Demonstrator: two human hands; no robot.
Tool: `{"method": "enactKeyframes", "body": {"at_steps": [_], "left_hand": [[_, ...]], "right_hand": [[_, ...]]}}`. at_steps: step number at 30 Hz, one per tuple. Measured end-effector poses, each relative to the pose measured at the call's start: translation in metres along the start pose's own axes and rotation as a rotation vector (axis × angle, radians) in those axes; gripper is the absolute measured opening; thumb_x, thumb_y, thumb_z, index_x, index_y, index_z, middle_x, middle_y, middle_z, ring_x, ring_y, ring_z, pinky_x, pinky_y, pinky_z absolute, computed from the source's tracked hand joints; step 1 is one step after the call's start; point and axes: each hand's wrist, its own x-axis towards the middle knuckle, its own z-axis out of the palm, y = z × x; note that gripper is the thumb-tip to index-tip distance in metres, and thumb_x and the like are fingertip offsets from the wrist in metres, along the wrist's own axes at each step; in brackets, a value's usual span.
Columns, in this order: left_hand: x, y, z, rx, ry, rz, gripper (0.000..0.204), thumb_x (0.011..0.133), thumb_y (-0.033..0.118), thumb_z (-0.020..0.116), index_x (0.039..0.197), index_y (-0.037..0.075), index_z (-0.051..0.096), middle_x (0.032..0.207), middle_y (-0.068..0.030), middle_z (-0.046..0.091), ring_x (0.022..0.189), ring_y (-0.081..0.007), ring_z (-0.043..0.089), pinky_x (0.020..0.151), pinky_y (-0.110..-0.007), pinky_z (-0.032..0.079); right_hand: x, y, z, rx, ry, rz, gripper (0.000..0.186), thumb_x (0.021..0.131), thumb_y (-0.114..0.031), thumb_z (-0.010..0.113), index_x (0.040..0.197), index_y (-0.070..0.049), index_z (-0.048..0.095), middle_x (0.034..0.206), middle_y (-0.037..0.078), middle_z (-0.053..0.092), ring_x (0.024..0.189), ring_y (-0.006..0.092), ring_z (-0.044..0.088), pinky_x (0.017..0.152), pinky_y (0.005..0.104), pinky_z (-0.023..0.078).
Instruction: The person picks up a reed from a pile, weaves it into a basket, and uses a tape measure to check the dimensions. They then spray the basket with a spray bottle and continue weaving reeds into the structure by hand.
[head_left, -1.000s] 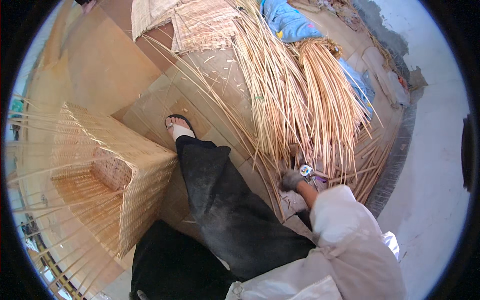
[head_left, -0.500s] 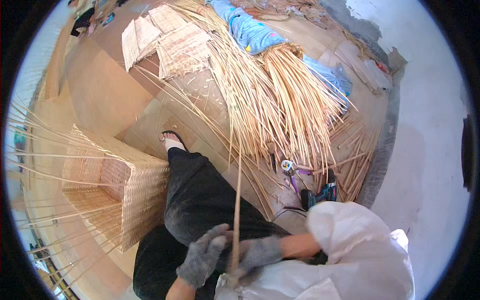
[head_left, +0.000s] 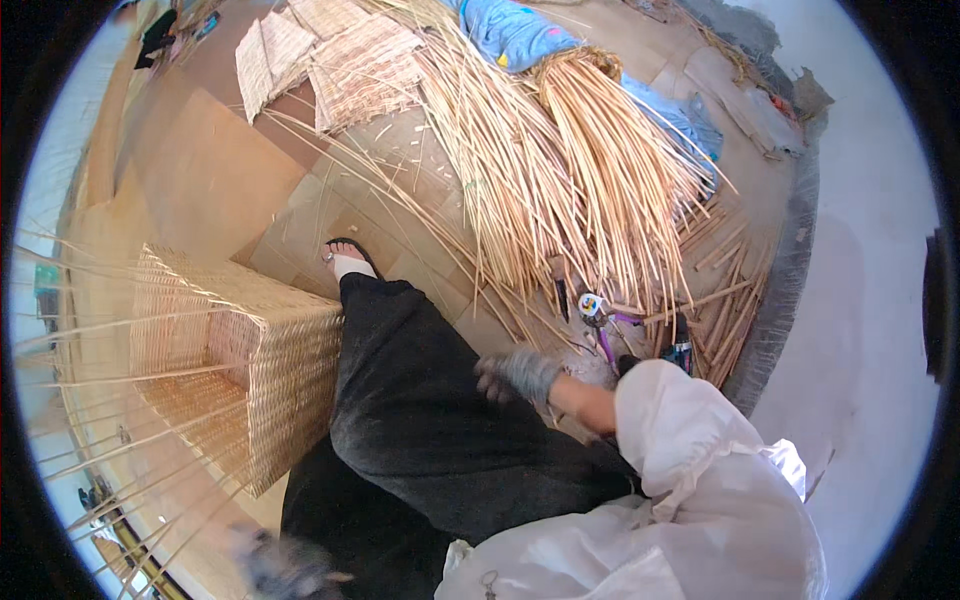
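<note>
My right hand (head_left: 525, 377), in a grey glove, hovers over my black-trousered leg (head_left: 430, 420). Its fingers are slightly bent and apart, with nothing seen in them. My left hand (head_left: 285, 567), also gloved, is low at the left beside my other leg. Motion smears its fingers, so what it holds, if anything, cannot be made out. Close to it lies a woven basket (head_left: 292, 385) on its side, its opening facing left. Long loose weaving strands (head_left: 190, 372) stick out from its rim toward the left.
A big bundle of cut canes (head_left: 610, 140), partly wrapped in blue cloth (head_left: 515, 38), spreads over the floor ahead. Woven panels (head_left: 362, 72) lie beyond. Near my right knee are a purple-handled tool (head_left: 606, 345) and a power drill (head_left: 681, 352). A white wall (head_left: 870, 300) borders the right.
My hands have parted: the left swung down and left, the right rose away from my lap. The upright cane that stood between them is no longer seen there.
</note>
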Motion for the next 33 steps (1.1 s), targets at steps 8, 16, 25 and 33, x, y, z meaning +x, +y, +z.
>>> {"method": "enactKeyframes", "body": {"at_steps": [8, 16, 25, 33], "left_hand": [[0.019, -0.020, 0.128, -0.452, -0.318, -0.525, 0.034, 0.082, 0.025, 0.054, 0.104, 0.000, 0.047, 0.067, -0.0041, 0.053, 0.040, -0.0054, 0.040, 0.033, -0.014, 0.029], [0.009, -0.030, 0.139, -0.574, -0.233, -0.472, 0.033, 0.079, 0.026, 0.058, 0.098, 0.001, 0.046, 0.058, -0.0103, 0.054, 0.034, -0.0096, 0.042, 0.030, -0.019, 0.033], [0.017, -0.022, 0.138, -0.644, -0.385, -0.462, 0.028, 0.084, 0.014, 0.052, 0.106, -0.002, 0.047, 0.074, -0.0135, 0.058, 0.048, -0.0103, 0.048, 0.042, -0.019, 0.040], [0.016, -0.022, 0.141, -0.645, -0.360, -0.391, 0.029, 0.084, 0.018, 0.052, 0.106, 0.000, 0.047, 0.071, -0.0122, 0.058, 0.043, -0.0073, 0.044, 0.039, -0.015, 0.035]], "right_hand": [[0.132, 0.048, -0.130, -0.865, 0.816, -0.187, 0.028, 0.070, -0.010, 0.050, 0.096, -0.006, 0.057, 0.099, 0.020, 0.056, 0.092, 0.0318, 0.054, 0.078, 0.0389, 0.043], [0.176, -0.007, -0.149, -1.502, 0.571, -0.201, 0.038, 0.074, -0.007, 0.042, 0.112, -0.005, 0.044, 0.105, 0.019, 0.054, 0.095, 0.0308, 0.054, 0.082, 0.0363, 0.042], [0.136, -0.018, -0.207, -1.955, 0.457, 0.232, 0.041, 0.081, -0.011, 0.037, 0.121, -0.014, 0.039, 0.118, 0.009, 0.049, 0.107, 0.0244, 0.046, 0.084, 0.0400, 0.038], [0.153, -0.013, -0.184, -1.863, 0.722, 0.003, 0.021, 0.077, -0.015, 0.043, 0.090, -0.013, 0.059, 0.082, 0.008, 0.063, 0.091, 0.0235, 0.056, 0.082, 0.0449, 0.037]]}}
